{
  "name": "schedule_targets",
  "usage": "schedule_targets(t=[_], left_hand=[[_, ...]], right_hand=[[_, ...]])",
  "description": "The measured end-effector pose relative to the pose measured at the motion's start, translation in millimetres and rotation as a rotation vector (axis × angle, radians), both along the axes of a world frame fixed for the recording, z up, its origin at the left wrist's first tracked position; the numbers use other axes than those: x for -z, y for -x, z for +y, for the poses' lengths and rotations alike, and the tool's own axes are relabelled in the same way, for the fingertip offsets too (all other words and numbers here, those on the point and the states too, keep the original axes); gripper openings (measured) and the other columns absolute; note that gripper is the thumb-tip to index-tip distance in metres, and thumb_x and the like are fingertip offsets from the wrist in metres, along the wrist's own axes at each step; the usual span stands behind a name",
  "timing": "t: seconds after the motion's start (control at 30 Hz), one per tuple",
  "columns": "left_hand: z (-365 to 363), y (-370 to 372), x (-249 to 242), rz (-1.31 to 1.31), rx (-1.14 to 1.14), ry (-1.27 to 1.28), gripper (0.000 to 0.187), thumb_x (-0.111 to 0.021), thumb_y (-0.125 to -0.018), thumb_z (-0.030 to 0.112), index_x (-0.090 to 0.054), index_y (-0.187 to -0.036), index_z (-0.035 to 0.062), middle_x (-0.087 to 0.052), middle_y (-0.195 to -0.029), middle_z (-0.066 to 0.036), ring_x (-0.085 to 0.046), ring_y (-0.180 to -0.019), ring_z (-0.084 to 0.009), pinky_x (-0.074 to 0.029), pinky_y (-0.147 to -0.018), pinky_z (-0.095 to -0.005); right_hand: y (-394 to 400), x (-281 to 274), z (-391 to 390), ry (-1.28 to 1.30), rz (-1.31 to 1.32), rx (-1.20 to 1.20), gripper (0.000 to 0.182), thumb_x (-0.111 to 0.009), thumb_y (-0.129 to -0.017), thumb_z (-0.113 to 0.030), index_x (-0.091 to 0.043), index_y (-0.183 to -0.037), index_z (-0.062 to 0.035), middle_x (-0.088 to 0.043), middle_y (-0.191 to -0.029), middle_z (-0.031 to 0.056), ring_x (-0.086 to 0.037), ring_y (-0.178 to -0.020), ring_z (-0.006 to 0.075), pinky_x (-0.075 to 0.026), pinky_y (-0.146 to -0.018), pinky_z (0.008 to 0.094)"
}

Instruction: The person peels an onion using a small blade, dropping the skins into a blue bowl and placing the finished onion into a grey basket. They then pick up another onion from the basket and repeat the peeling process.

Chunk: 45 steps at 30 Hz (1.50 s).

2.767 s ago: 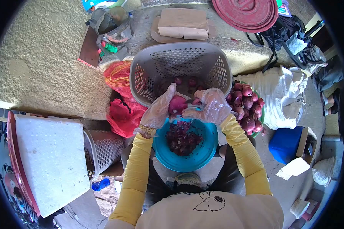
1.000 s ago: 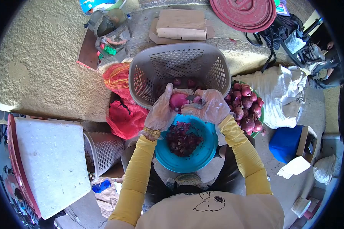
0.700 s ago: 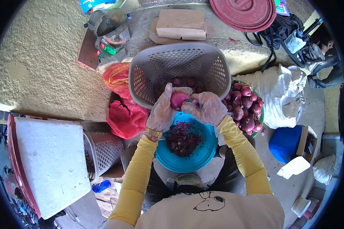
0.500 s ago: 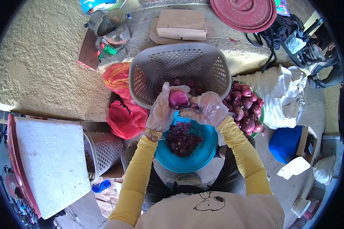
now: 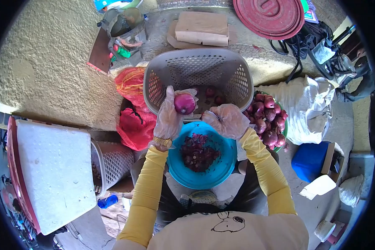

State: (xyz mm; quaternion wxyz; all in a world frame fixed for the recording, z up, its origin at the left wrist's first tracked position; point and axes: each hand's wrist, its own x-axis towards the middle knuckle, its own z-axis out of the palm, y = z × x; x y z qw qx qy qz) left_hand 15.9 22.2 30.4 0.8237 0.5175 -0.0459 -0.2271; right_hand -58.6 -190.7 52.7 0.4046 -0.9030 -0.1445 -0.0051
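Note:
My left hand [image 5: 169, 118], in a clear plastic glove, holds a smooth purple onion [image 5: 185, 103] over the near rim of a grey perforated basket [image 5: 198, 53]. To its right, my gloved right hand [image 5: 226, 120] is closed with fingers curled together; what it grips, if anything, is too small to make out. Beneath both hands a blue basin [image 5: 204, 180] holds dark onion skins and scraps [image 5: 200, 155]. A few onions [image 5: 211, 91] lie inside the basket. Many unpeeled red onions [image 5: 269, 119] are heaped in a green-rimmed container on the right.
Red mesh sacks [image 5: 133, 125] lie left of the basket. A white foam lid [image 5: 56, 177] and a second basket [image 5: 114, 162] stand at the left. At the right are a white sack [image 5: 308, 106] and a blue container [image 5: 308, 161]. A person's leg [image 5: 359, 85] shows upper right.
My left hand and the onion have moved left, away from my right hand. My right hand has shifted slightly left, its fingers more curled. The view has shifted slightly.

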Motion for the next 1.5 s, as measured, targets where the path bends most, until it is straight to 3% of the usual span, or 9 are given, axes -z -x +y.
schedule_targets(t=[0.33,0.4,0.53,0.7,0.77,0.87,1.17,1.3,1.5], left_hand=[[16.4,11.8,-9.8,-0.031,0.007,-0.011,0.065,-0.028,-0.115,0.05,-0.063,-0.125,-0.0037,-0.071,-0.114,-0.015,-0.069,-0.104,-0.0233,-0.056,-0.098,-0.0348],[22.0,17.7,-14.4,-0.376,0.008,-0.248,0.058,-0.027,-0.116,0.044,-0.061,-0.128,-0.0021,-0.071,-0.115,-0.013,-0.069,-0.105,-0.0223,-0.056,-0.097,-0.0325],[25.8,17.5,-16.8,-0.147,0.038,-0.221,0.054,-0.027,-0.117,0.039,-0.06,-0.131,-0.0008,-0.071,-0.115,-0.012,-0.069,-0.106,-0.0213,-0.055,-0.097,-0.0306],[23.0,13.1,-1.7,0.028,0.032,0.063,0.066,-0.034,-0.113,0.054,-0.063,-0.125,-0.0034,-0.071,-0.111,-0.014,-0.069,-0.1,-0.0248,-0.057,-0.091,-0.0359],[22.0,11.4,2.8,0.031,0.028,0.082,0.07,-0.036,-0.111,0.058,-0.064,-0.124,-0.0041,-0.071,-0.109,-0.015,-0.069,-0.098,-0.0248,-0.056,-0.086,-0.0357],[26.9,10.1,4.8,0.049,0.029,0.105,0.075,-0.038,-0.108,0.063,-0.065,-0.123,-0.005,-0.071,-0.106,-0.015,-0.068,-0.094,-0.0242,-0.055,-0.078,-0.0346],[33.9,13.2,4.1,0.093,0.057,0.154,0.074,-0.039,-0.108,0.063,-0.062,-0.129,-0.0043,-0.072,-0.105,-0.017,-0.07,-0.096,-0.0253,-0.058,-0.076,-0.0355],[32.6,16.0,9.3,0.255,-0.037,0.245,0.065,-0.042,-0.11,0.055,-0.06,-0.132,-0.0035,-0.069,-0.115,-0.02,-0.07,-0.103,-0.0322,-0.061,-0.082,-0.0387],[38.0,10.0,18.7,0.397,0.017,0.513,0.051,-0.047,-0.11,0.038,-0.054,-0.137,-0.0047,-0.062,-0.13,-0.024,-0.065,-0.118,-0.041,-0.06,-0.097,-0.0498]], right_hand=[[11.0,-10.6,7.7,0.394,0.11,-0.05,0.072,-0.072,-0.074,-0.082,-0.079,-0.088,-0.0112,-0.07,-0.072,0.0158,-0.07,-0.074,0.0385,-0.054,-0.069,0.0489],[15.3,2.9,10.3,0.376,0.06,-0.04,0.067,-0.078,-0.073,-0.076,-0.077,-0.086,-0.0096,-0.07,-0.073,0.015,-0.07,-0.072,0.0374,-0.055,-0.069,0.047],[24.4,39.8,29.4,0.351,0.273,0.001,0.056,-0.081,-0.075,-0.066,-0.079,-0.093,-0.0125,-0.075,-0.087,0.0153,-0.073,-0.087,0.037,-0.056,-0.078,0.0479],[78.9,178.6,61.9,0.118,0.96,0.133,0.041,-0.084,-0.076,-0.045,-0.078,-0.097,-0.0106,-0.077,-0.102,0.017,-0.073,-0.103,0.0353,-0.056,-0.09,0.0437],[114.3,253.6,71.5,0.613,0.888,0.093,0.036,-0.079,-0.078,-0.036,-0.077,-0.105,-0.0119,-0.077,-0.109,0.0133,-0.072,-0.11,0.0356,-0.055,-0.096,0.0422],[133.7,302.8,75.3,0.36,0.797,0.337,0.034,-0.074,-0.081,-0.031,-0.076,-0.11,-0.0137,-0.076,-0.116,0.0113,-0.07,-0.114,0.0351,-0.055,-0.098,0.0432],[88.9,184.2,75.5,0.434,0.939,0.332,0.068,-0.065,-0.088,-0.065,-0.071,-0.127,-0.0102,-0.067,-0.136,0.0201,-0.062,-0.128,0.0397,-0.048,-0.111,0.0463],[91.3,189.2,72.3,0.284,0.831,0.37,0.063,-0.061,-0.095,-0.057,-0.069,-0.126,-0.0032,-0.068,-0.129,0.0244,-0.064,-0.124,0.04,-0.05,-0.108,0.048],[67.8,25.5,46.1,0.381,0.601,-0.236,0.037,-0.05,-0.108,-0.034,-0.064,-0.116,-0.0006,-0.073,-0.105,0.0197,-0.072,-0.101,0.0385,-0.054,-0.087,0.0492]])
